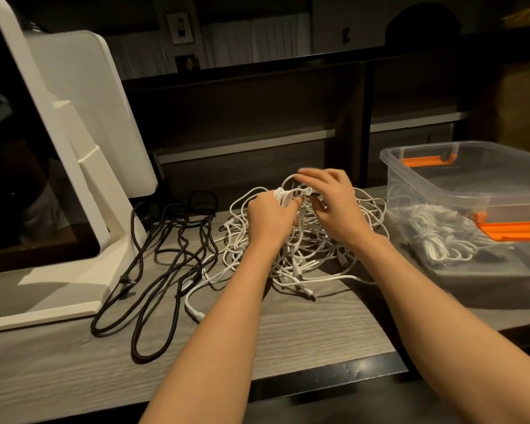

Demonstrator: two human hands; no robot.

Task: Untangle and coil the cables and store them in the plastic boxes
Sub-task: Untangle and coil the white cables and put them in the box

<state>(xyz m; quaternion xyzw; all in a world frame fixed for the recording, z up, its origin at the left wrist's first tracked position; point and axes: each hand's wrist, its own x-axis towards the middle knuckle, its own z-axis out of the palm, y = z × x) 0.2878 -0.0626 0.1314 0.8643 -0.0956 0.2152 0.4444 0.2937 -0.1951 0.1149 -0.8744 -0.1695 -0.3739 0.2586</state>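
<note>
Left hand [270, 217] grips a small bundle of coiled white cable [283, 195], fingers curled round the loops, held just above the heap. Right hand [334, 203] hovers at the same bundle from the other side, its fingers spread and slightly blurred; a strand seems to run under its fingertips, but whether it pinches that strand cannot be told.

By size, the biggest thing is the white monitor stand [83, 166] on the left, its dark screen facing away to the left and its flat foot resting on the grey wood-grain table [303, 338].

Next comes the clear plastic box [441, 179] at the right edge of the table, open at the top. Inside it, against the near wall, lies a pile of coiled white cables [441, 234]. An orange handle [427, 161] shows at the box's far rim, and a second orange piece [514, 229] sits at its right side beside the stored coils; whether that one belongs to a lid or to a latch cannot be told.

Between the box and the stand, directly beneath both hands, spreads the tangle of white cables [300, 261], loose ends trailing toward the near edge. To its left, touching the stand's foot, lie long black cables [166, 258] in slack loops, a few white strands crossing over them.
</note>
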